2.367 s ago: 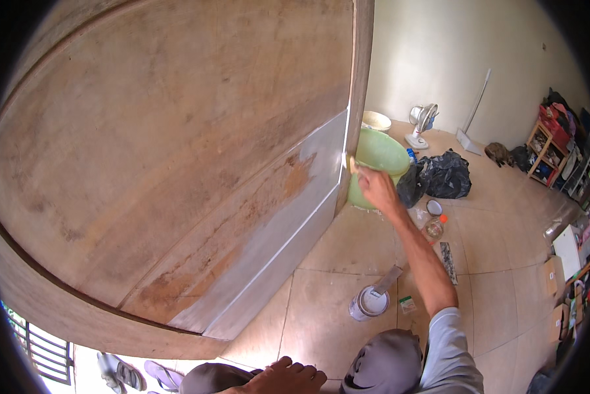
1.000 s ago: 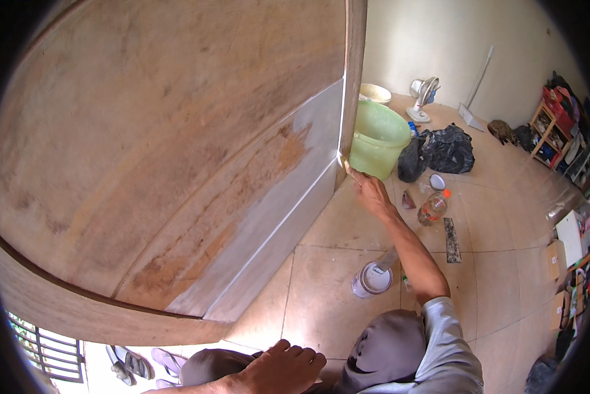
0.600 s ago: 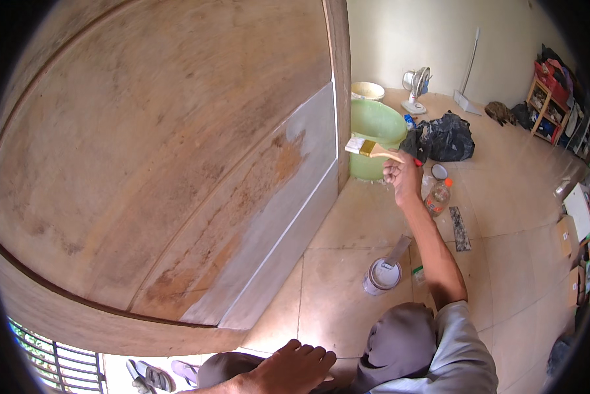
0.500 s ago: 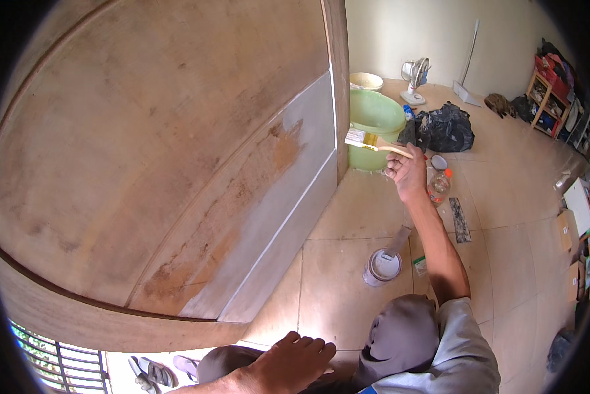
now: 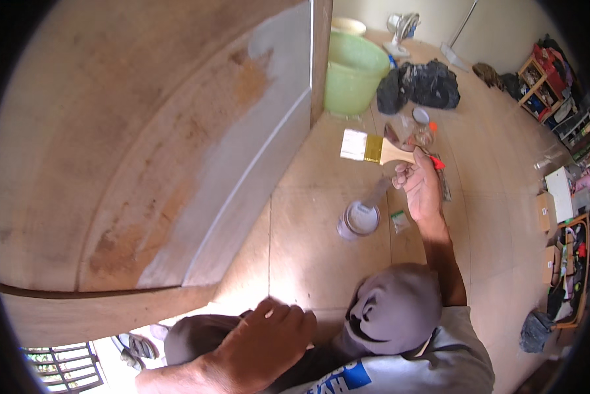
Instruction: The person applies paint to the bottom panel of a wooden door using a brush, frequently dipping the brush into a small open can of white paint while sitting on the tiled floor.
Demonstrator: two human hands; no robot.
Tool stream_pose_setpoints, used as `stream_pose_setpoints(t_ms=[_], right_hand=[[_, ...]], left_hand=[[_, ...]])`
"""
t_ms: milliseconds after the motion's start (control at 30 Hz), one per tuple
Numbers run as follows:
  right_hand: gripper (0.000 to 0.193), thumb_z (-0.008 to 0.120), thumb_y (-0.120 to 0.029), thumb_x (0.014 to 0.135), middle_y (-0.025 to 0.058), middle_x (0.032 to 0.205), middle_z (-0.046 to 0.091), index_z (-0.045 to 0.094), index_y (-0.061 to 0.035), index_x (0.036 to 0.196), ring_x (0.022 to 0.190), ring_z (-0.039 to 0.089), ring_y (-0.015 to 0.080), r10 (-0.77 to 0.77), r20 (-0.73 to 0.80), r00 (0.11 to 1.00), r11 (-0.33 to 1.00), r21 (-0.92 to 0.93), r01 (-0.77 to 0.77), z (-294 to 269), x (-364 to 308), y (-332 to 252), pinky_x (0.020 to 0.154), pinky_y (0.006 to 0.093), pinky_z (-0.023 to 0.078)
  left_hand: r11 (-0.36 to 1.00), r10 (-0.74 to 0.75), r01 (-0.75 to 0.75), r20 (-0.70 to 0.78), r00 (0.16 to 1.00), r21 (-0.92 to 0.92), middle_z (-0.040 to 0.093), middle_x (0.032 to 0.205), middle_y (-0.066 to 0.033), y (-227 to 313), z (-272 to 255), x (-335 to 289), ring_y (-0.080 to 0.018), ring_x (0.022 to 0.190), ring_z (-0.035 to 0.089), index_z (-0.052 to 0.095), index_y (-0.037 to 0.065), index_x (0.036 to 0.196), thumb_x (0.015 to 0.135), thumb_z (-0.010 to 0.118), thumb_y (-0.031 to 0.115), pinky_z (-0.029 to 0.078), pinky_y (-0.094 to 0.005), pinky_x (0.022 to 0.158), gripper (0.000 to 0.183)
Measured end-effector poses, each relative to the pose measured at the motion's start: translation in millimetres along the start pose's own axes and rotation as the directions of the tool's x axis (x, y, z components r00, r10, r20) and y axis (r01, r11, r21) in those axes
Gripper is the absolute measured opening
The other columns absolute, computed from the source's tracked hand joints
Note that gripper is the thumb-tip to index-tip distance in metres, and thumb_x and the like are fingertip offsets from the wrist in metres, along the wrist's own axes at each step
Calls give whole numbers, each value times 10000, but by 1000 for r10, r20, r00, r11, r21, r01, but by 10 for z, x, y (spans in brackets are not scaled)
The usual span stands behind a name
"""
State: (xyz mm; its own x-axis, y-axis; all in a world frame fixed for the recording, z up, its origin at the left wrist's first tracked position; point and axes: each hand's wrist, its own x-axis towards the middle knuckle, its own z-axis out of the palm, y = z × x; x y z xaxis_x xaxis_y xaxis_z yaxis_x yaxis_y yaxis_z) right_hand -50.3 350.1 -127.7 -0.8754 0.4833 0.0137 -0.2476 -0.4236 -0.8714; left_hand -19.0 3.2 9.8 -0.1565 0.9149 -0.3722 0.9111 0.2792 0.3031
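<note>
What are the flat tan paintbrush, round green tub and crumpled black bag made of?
Flat paintbrush: smooth tan handle, probably wood by its pale colour; white bristles, fibre unclear.
Round green tub: smooth, likely plastic, by its even colour.
Crumpled black bag: glossy, probably thin plastic, by its shiny creases.

Seemingly a home; fan, crowded shelf and sandals show it

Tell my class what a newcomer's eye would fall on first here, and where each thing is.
Probably the large brown panel filling the left side, with a pale grey coat and a white line toward its right edge. Next comes the white-bristled paintbrush in the right hand, right of centre. Beyond the panel's right edge, the pale green tub stands out beside black plastic bags.
</note>
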Motion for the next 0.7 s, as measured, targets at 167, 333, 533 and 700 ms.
stream_pose_setpoints(t_ms=[167,333,533,700], right_hand=[[311,545,-267,976,85,806,632,624,-9,1131,654,563,155,-3,-173,985,997,-81,-11,-563,-622,415,599,310,451],[281,584,-202,941,118,802,662,619,22,1107,668,636,192,-96,-375,922,972,-237,5,-1096,-1137,1013,623,330,527],[265,635,-149,916,100,782,655,622,37,1105,650,615,164,-136,-453,881,938,-346,-33,-1181,-1306,1111,617,306,512],[195,637,-104,928,43,751,613,637,31,1069,627,548,106,-195,-284,939,795,-607,-18,-943,-1143,894,582,259,447]], left_hand=[[998,28,-28,-14,1000,-53,621,1074,-178,-94,49,80,-254,1019,637,528,-61,1184,913,613,206,461,-364,874,390],[998,-25,27,34,999,-56,625,1106,-184,-48,63,43,-257,1041,629,511,-73,1243,912,630,265,458,-363,890,488],[994,-48,50,22,999,-92,631,1111,-180,-62,56,83,-261,1052,627,516,-71,1245,913,630,276,457,-365,896,493],[998,-24,26,35,999,-60,631,1105,-182,-136,82,149,-261,1047,631,519,-65,1239,903,642,276,460,-369,889,494]])
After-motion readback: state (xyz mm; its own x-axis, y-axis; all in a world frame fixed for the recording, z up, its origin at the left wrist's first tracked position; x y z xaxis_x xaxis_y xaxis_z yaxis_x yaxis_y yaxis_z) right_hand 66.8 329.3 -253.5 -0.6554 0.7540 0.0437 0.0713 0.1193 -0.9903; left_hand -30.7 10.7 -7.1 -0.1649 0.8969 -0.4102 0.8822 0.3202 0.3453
